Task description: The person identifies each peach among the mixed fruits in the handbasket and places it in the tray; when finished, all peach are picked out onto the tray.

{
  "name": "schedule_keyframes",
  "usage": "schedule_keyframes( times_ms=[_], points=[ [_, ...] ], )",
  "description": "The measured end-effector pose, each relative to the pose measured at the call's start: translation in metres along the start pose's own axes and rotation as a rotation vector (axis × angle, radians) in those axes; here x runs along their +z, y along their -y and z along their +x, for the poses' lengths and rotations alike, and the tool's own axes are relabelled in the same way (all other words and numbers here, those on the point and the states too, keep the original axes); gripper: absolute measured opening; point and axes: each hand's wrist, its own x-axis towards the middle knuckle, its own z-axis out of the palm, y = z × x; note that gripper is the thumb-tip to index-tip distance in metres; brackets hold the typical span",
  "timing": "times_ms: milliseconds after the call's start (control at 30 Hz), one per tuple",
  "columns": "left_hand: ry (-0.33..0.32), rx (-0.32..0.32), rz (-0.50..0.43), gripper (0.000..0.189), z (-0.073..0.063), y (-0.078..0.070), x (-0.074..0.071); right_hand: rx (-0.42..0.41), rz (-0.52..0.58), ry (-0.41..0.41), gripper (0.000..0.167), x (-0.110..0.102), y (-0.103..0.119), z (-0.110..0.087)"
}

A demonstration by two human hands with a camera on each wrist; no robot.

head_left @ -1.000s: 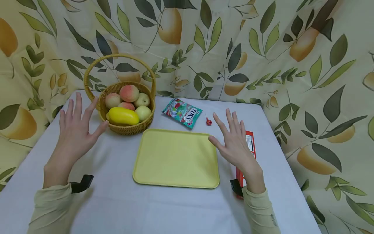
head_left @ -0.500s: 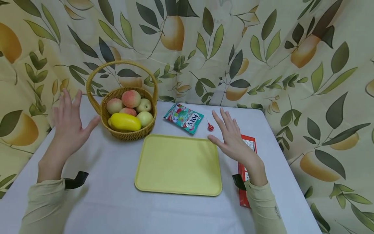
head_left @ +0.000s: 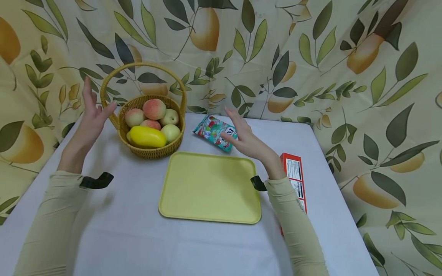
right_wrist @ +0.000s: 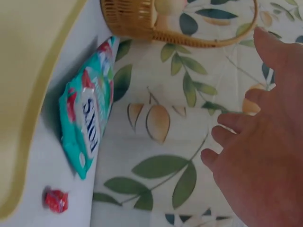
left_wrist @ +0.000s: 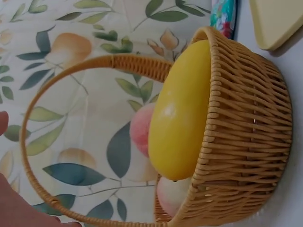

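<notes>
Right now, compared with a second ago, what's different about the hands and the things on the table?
Both hands have moved forward: the left hand up beside the basket handle, the right hand also leftward, overlapping the snack bag in the head view. Nothing was grasped or released. The basket, yellow tray and red box stayed put.

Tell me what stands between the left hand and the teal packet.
The wicker basket, holding fruit, stands between left hand and teal packet in the head view.

Left hand (head_left: 91,120) farther forward than before, right hand (head_left: 246,141) farther left, toward the teal bag (head_left: 211,132)
</notes>
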Motion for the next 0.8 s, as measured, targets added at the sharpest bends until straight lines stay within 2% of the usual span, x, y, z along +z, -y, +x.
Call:
schedule_keyframes(
  times_ms=[133, 233, 300, 400, 533, 667, 800],
  points=[
    [-0.018, -0.019, -0.109, 0.094, 0.018, 0.009, 0.002, -0.03, 0.004, 0.007, 0.085, 0.009, 0.011, 0.015],
    [-0.059, -0.012, -0.112, 0.094, 0.029, 0.019, 0.002, -0.052, -0.013, 0.005, 0.084, 0.016, 0.018, 0.025],
    [-0.085, 0.019, -0.062, 0.093, 0.036, 0.027, 0.002, -0.061, -0.03, 0.005, 0.082, 0.021, 0.021, 0.03],
    [-0.124, 0.102, 0.039, 0.087, 0.044, 0.037, 0.005, -0.06, -0.081, 0.025, 0.081, 0.03, 0.026, 0.037],
    [-0.193, 0.199, 0.095, 0.075, 0.05, 0.047, 0.008, -0.08, -0.128, 0.058, 0.082, 0.043, 0.033, 0.048],
    [-0.258, 0.188, 0.117, 0.063, 0.054, 0.05, 0.01, -0.135, -0.097, 0.099, 0.08, 0.055, 0.041, 0.065],
    [-0.281, 0.155, 0.145, 0.058, 0.056, 0.052, 0.011, -0.181, -0.066, 0.17, 0.081, 0.068, 0.051, 0.082]
  ],
)
